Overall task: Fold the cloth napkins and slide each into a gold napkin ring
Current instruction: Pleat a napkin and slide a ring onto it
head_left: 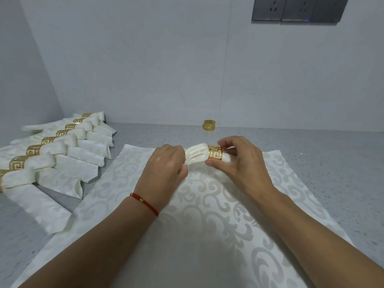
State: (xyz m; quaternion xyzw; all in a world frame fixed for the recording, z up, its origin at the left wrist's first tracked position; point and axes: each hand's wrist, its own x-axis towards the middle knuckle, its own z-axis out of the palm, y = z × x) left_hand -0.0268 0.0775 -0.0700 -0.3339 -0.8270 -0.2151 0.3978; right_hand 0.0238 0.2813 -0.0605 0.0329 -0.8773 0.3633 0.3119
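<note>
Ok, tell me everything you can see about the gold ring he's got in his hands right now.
The gold ring is a shiny, metal-looking band with a cut-out Greek-key pattern. It lies on its side, held above the flat napkin, already threaded onto the folded napkin: a short cream end sticks out on its right, the gathered folds on its left. The right hand pinches it, thumb below and fingertips above. The left hand grips the napkin's folds, not the ring.

My grey speckled countertop [311, 163], one flat patterned napkin [207, 225] spread before me, row of ringed folded napkins [62, 161] at left, spare gold ring [209, 125] beside the back wall
</note>
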